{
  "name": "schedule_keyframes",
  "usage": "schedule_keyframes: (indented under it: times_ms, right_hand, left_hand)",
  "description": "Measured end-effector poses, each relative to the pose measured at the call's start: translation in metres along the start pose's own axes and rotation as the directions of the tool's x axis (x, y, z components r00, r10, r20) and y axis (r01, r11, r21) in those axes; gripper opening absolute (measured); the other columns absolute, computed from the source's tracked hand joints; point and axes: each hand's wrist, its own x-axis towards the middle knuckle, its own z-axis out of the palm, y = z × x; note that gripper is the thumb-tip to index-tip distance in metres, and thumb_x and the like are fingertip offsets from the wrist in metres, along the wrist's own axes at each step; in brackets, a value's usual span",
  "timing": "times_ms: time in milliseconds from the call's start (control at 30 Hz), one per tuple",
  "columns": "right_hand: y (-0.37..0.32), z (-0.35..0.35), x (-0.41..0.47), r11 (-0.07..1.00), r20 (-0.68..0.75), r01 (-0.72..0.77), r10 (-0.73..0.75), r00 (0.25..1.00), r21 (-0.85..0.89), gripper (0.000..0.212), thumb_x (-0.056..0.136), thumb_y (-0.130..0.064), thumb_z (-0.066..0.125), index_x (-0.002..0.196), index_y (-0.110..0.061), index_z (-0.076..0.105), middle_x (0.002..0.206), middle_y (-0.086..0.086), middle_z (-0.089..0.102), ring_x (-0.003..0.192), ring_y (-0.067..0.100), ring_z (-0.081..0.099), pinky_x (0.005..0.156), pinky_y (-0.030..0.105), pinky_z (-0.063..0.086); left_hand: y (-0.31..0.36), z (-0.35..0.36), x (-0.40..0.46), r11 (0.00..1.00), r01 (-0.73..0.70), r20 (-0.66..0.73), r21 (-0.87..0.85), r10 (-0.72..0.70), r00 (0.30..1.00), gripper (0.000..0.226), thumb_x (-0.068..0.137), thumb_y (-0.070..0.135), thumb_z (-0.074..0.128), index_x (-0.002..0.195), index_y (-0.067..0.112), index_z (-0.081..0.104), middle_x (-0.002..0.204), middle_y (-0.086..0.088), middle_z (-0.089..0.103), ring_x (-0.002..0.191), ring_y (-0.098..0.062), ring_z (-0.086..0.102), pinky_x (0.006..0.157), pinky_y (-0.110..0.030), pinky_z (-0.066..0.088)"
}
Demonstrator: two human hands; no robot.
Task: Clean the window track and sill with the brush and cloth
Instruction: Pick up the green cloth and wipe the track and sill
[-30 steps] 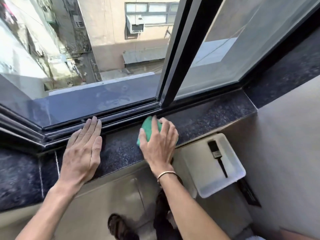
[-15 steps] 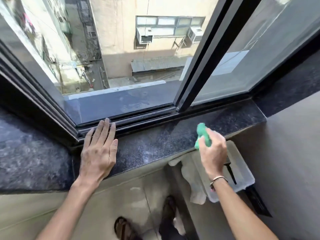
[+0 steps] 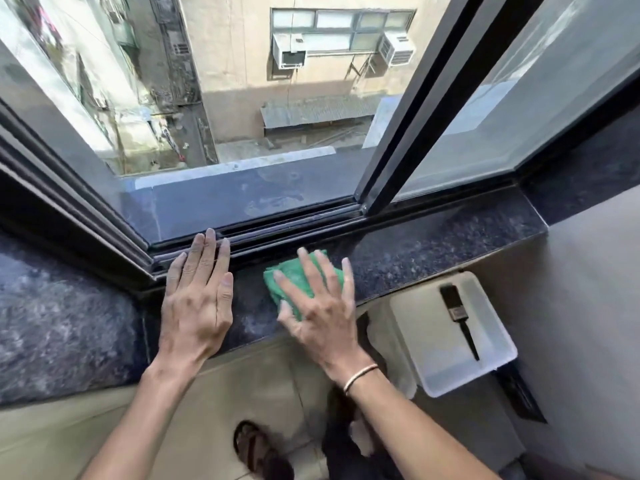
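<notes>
Head view: my right hand lay flat with fingers spread, pressing the crumpled green cloth onto the dark speckled stone sill. My left hand rested palm down and unclenched beside it, fingertips touching the black metal window track. The black-handled paintbrush lay in a white plastic tray below the sill, off to my right.

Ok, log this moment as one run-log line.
step: wiping sill | right hand: flat on green cloth | left hand: braced on sill | brush: in tray
</notes>
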Motion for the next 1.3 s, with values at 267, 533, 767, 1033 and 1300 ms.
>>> schedule_keyframes:
  times_ms: [267, 533, 767, 1033, 1300]
  right_hand:
    - [0.172, -0.024, 0.033, 0.862, -0.025, -0.5, 0.5, 0.866, -0.08, 0.047, 0.087, -0.042, 0.047, 0.132, -0.036, 0.06, 0.161, 0.009, 0.034, 0.151, 0.031, 0.024, 0.122, 0.06, 0.015]
    - [0.057, -0.016, 0.029, 0.78, -0.001, -0.621, 0.623, 0.782, 0.077, 0.057, 0.088, -0.044, 0.048, 0.144, -0.037, 0.046, 0.164, 0.005, 0.028, 0.153, 0.027, 0.019, 0.122, 0.052, 0.019]
    - [-0.109, 0.004, -0.025, 0.986, 0.136, -0.059, 0.038, 0.99, 0.154, 0.071, 0.081, -0.046, 0.053, 0.149, -0.03, 0.038, 0.165, 0.01, 0.024, 0.154, 0.032, 0.014, 0.12, 0.06, 0.02]
    - [0.065, -0.01, -0.025, 0.999, 0.085, -0.043, 0.043, 0.995, -0.001, 0.061, 0.081, -0.045, 0.055, 0.141, -0.043, 0.049, 0.163, 0.006, 0.029, 0.152, 0.028, 0.023, 0.12, 0.063, 0.018]
    - [0.238, -0.046, 0.031, 0.755, 0.04, -0.655, 0.656, 0.754, -0.034, 0.061, 0.082, -0.048, 0.038, 0.142, -0.04, 0.047, 0.165, 0.005, 0.027, 0.153, 0.029, 0.015, 0.119, 0.064, 0.016]
  left_hand:
    - [0.005, 0.01, -0.002, 0.997, 0.005, -0.016, 0.082, -0.004, 1.0, 0.058, 0.103, 0.033, 0.022, 0.158, 0.013, 0.025, 0.168, -0.01, 0.019, 0.156, -0.022, 0.016, 0.127, -0.048, 0.018]
    - [0.001, -0.002, 0.001, 0.998, 0.026, 0.067, -0.064, -0.022, 0.998, 0.06, 0.103, 0.038, 0.008, 0.158, 0.02, 0.024, 0.168, 0.001, 0.013, 0.157, -0.012, 0.009, 0.127, -0.035, 0.009]
    - [-0.002, -0.01, 0.005, 0.977, 0.075, 0.128, -0.199, -0.05, 0.991, 0.069, 0.097, 0.043, 0.001, 0.159, 0.019, 0.022, 0.166, 0.007, 0.008, 0.156, -0.007, 0.002, 0.128, -0.033, 0.004]
    - [0.004, 0.0, -0.003, 0.998, 0.041, 0.046, -0.045, -0.039, 0.998, 0.061, 0.103, 0.042, 0.011, 0.158, 0.02, 0.024, 0.169, -0.003, 0.014, 0.157, -0.016, 0.008, 0.129, -0.043, 0.008]
    - [0.006, 0.013, -0.006, 0.993, -0.004, -0.022, 0.118, 0.007, 1.0, 0.061, 0.103, 0.04, 0.019, 0.157, 0.013, 0.026, 0.168, -0.013, 0.018, 0.156, -0.027, 0.018, 0.125, -0.054, 0.019]
